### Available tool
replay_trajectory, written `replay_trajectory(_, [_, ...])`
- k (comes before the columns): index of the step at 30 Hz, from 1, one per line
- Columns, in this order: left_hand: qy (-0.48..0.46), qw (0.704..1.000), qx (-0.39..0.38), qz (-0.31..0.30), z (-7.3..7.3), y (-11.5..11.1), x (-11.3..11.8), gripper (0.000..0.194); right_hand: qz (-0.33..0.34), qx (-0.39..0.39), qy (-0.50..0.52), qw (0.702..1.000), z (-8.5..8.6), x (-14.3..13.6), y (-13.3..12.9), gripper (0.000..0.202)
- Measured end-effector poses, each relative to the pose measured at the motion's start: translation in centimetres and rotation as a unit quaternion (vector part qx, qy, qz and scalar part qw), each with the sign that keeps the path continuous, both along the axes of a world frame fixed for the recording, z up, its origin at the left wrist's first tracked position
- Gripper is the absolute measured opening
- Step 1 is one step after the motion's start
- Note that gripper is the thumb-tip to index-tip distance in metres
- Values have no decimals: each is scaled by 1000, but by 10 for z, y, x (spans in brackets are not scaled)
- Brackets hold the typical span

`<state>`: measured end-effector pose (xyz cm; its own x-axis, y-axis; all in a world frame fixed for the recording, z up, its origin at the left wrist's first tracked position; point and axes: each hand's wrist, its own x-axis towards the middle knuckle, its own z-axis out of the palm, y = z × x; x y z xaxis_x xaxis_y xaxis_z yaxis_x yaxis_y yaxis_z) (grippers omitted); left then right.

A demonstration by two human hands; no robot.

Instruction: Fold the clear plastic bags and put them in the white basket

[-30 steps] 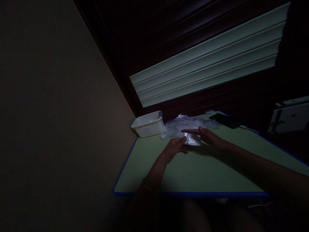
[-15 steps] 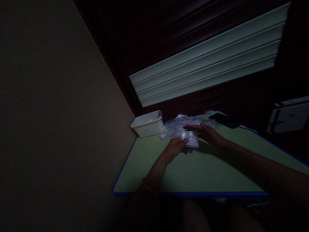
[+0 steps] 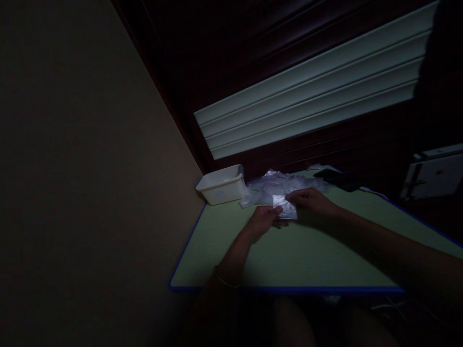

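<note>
The scene is dim. My left hand [image 3: 265, 218] and my right hand [image 3: 309, 200] both grip one small clear plastic bag [image 3: 285, 207], held just above the green table [image 3: 289, 255]. The left fingers pinch its left edge. From the right, my other hand's fingers curl over its top corner. Behind the bag lies a crumpled pile of clear plastic bags [image 3: 278, 183].
A white plastic tub [image 3: 221, 185] stands at the table's far left corner against the wall. A dark flat object [image 3: 336, 177] lies at the far edge, right of the pile. A white boxy object [image 3: 434, 176] sits off the table at the right.
My right hand's fingers, stretched flat over the bag before, have curled down and taken hold of its top right corner. The left hand has kept its grip.
</note>
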<state>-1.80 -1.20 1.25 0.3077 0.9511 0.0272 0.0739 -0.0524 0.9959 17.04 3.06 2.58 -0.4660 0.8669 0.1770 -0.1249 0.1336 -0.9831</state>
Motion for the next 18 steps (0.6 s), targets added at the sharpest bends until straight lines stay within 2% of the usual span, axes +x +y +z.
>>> replay_trajectory(5, [-1,1000,0,9,2,2,-1,62,-62,-1,33,997,1,3,10,36])
replay_trajectory(8, [12,1000,13,13,1,2,-2,60,-58,-27,26,998,3,4,10,35])
replay_trajectory(10, [70,995,63,34,0,1,-4,57,-48,-17,-10,999,6,6,9,36])
replay_trajectory(12, [171,970,153,78,0,-1,-6,54,-65,19,-43,997,7,7,9,40])
replay_trajectory(14, [259,928,240,120,2,-4,-9,47,-116,34,-54,991,7,9,11,44])
replay_trajectory(16, [297,897,296,140,5,-6,-11,38,-141,3,-58,988,5,9,13,49])
replay_trajectory(18, [322,873,333,150,7,-7,-13,35,-104,-46,-66,991,3,7,13,54])
